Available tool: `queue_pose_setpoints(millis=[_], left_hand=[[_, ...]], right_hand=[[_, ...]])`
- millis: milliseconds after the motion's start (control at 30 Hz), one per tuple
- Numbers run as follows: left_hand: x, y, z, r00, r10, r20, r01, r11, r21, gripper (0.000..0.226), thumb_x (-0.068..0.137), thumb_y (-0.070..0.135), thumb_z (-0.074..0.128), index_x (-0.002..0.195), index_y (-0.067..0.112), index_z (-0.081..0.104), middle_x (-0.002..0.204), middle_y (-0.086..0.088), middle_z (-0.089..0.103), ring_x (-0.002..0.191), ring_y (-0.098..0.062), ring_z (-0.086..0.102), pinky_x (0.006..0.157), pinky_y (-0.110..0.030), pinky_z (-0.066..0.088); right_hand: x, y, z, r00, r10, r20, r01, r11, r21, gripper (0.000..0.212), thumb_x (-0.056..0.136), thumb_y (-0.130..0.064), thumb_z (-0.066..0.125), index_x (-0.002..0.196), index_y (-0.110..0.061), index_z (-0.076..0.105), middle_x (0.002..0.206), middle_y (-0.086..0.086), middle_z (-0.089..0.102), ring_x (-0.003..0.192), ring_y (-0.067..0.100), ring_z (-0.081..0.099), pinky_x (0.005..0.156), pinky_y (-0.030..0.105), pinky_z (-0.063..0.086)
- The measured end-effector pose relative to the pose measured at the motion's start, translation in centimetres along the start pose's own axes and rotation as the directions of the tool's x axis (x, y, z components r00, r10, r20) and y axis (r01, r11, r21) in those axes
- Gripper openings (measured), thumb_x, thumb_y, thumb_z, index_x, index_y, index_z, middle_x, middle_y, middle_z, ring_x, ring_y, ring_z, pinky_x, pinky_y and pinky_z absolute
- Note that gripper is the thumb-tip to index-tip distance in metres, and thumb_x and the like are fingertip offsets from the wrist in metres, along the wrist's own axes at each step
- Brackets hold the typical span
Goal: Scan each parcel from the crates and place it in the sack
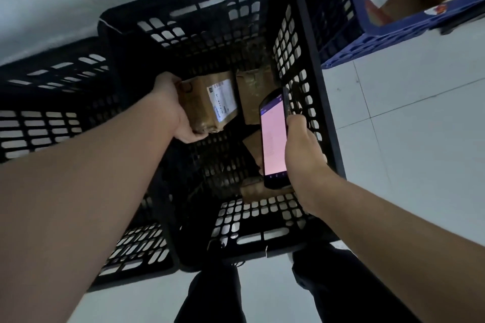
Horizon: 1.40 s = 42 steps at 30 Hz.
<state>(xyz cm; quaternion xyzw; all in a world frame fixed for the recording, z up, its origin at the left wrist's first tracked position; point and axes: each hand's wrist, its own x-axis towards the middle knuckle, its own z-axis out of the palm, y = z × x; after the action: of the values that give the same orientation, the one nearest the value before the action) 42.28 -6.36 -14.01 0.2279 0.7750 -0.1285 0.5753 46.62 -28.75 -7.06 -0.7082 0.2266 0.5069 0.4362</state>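
Inside slatted black crate (301, 65), left hand (170, 110) gripping taped brown parcel (202, 105), right hand (301, 155) holding scanner (274, 139)

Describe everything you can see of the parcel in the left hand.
The parcel is a brown box, seemingly wrapped in glossy tape, with a white label of printed codes on its upward face. It is tilted inside the black crate. The left hand grips its left side, thumb at the near corner. Whether it rests on the crate floor is unclear.
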Motion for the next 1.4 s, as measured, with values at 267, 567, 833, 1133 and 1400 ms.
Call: queue_pose_setpoints(millis=[267,567,833,1133,1400], left_hand=[[-5.8,-2.7,-5.2,1.000,-0.005,-0.023,0.003,0.996,-0.089,0.053,0.095,0.056,0.042,0.102,0.018,0.078,0.105,-0.016,0.074,0.100,-0.042,0.063,0.079,-0.057,0.054],[-17.7,-3.6,-12.4,0.990,0.110,0.089,-0.109,0.994,-0.024,0.046,0.084,0.059,0.064,0.103,0.019,0.078,0.107,-0.014,0.074,0.100,-0.043,0.064,0.100,-0.062,0.049],[-29.3,-7.4,-20.6,0.956,0.150,0.253,-0.130,0.987,-0.096,0.061,0.077,0.059,0.067,0.119,0.016,0.073,0.120,-0.017,0.073,0.111,-0.042,0.066,0.108,-0.063,0.041],[-42.7,-13.3,-27.2,0.892,0.332,0.308,-0.231,0.918,-0.321,0.049,0.084,0.054,0.059,0.117,0.021,0.074,0.120,-0.010,0.076,0.114,-0.034,0.064,0.109,-0.058,0.038],[-56.6,-20.9,-32.8,0.728,0.589,0.350,-0.346,0.757,-0.554,0.047,0.084,0.045,0.058,0.120,0.019,0.073,0.127,-0.016,0.073,0.120,-0.040,0.065,0.105,-0.056,0.047]], right_hand=[[-7.6,0.4,2.0,1.000,0.011,-0.013,-0.009,0.987,0.163,0.047,0.109,-0.039,0.028,0.114,-0.022,0.071,0.122,0.024,0.071,0.094,0.035,0.073,0.054,0.027,0.057],[-19.7,0.0,3.4,0.999,-0.023,-0.041,0.032,0.968,0.250,0.047,0.109,-0.042,0.029,0.126,-0.021,0.068,0.118,0.019,0.074,0.081,0.024,0.074,0.061,0.029,0.060],[-33.1,-2.7,2.7,0.987,-0.132,-0.087,0.150,0.956,0.250,0.049,0.108,-0.045,0.027,0.122,-0.023,0.068,0.116,0.020,0.074,0.076,0.026,0.073,0.059,0.031,0.059],[-46.8,-5.3,0.5,0.951,-0.308,-0.043,0.308,0.916,0.258,0.066,0.091,-0.056,0.031,0.136,-0.019,0.062,0.133,0.022,0.069,0.107,0.036,0.074,0.099,0.053,0.057],[-61.4,-5.2,-6.2,0.846,-0.529,0.062,0.509,0.838,0.199,0.052,0.104,-0.051,0.026,0.134,-0.029,0.062,0.127,0.009,0.069,0.109,0.031,0.068,0.084,0.041,0.057]])
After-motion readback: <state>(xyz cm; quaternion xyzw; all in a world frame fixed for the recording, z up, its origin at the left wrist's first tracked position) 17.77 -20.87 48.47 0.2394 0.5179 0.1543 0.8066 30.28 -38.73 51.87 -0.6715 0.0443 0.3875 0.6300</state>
